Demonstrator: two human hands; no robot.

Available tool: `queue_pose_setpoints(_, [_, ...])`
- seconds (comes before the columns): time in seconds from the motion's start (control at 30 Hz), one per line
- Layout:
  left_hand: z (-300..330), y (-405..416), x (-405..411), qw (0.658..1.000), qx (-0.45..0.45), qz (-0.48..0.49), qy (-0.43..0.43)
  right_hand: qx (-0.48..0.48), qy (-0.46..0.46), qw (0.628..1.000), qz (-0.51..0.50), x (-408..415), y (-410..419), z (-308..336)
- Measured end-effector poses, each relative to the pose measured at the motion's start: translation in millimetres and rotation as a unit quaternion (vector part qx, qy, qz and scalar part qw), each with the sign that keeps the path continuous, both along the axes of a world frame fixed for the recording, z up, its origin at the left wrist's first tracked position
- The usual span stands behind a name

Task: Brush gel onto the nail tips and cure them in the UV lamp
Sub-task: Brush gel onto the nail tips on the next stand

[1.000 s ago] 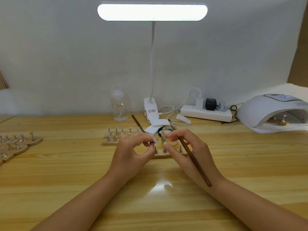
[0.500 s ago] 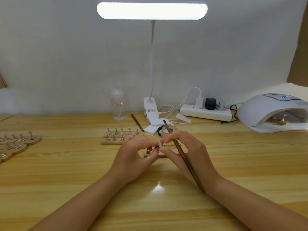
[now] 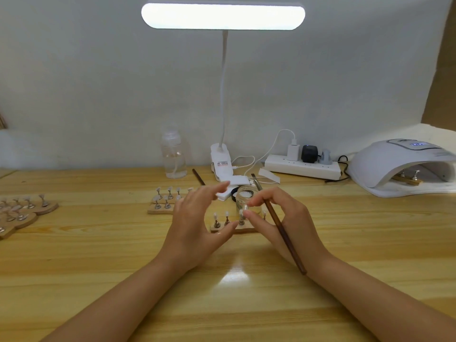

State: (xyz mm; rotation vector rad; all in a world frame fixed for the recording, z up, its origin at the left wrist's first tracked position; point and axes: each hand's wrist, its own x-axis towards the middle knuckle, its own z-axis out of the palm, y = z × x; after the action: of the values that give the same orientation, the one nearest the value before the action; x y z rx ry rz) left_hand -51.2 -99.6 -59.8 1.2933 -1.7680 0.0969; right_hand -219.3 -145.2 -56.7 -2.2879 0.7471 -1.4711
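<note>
At the far left of the table (image 3: 74,255) lie several wooden stands (image 3: 23,213) carrying nail tips on pegs. Further right, against the wall, stands a clear bottle (image 3: 173,157), and in front of it another stand (image 3: 164,202) with two rows of tips. The left hand (image 3: 195,223) hovers just in front of that, fingers spread and relaxed, holding nothing, its thumb close to the near edge of the middle stand (image 3: 234,227). That stand holds a row of nail tips (image 3: 227,214) upright on metal pegs, between the two hands. A small glass jar (image 3: 245,199) sits just behind it, with the desk lamp (image 3: 222,17) and its clip base farther back. The right hand (image 3: 283,223) pinches one peg's tip (image 3: 243,209) between thumb and forefinger, while the brush (image 3: 276,223) lies across the same hand, wedged between the fingers, bristle end pointing away and handle end toward the wrist. A second brush (image 3: 197,176) rests on the table behind the left hand. A power strip (image 3: 302,167) sits by the wall, and at the far right the UV lamp (image 3: 399,164) is open to the front with one stand (image 3: 407,177) of tips inside.
</note>
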Motion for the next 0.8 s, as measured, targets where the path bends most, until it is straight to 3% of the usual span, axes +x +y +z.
queue_pose_setpoints(0.2, [-4.4, -6.7, 3.8, 0.990, 0.135, 0.032, 0.029, 0.033, 0.028, 0.999, -0.029, -16.2, -16.9, 1.9])
queue_pose_setpoints(0.33, [-6.4, -8.2, 6.3, 0.983, 0.175, 0.032, 0.042, 0.034, 0.061, 0.997, -0.028, -12.9, -19.0, -2.2])
queue_pose_setpoints(0.8, [-4.2, -5.3, 6.1, 0.982, 0.172, 0.018, 0.074, 0.057, 0.118, 0.991, -0.021, -11.9, -19.6, -1.7])
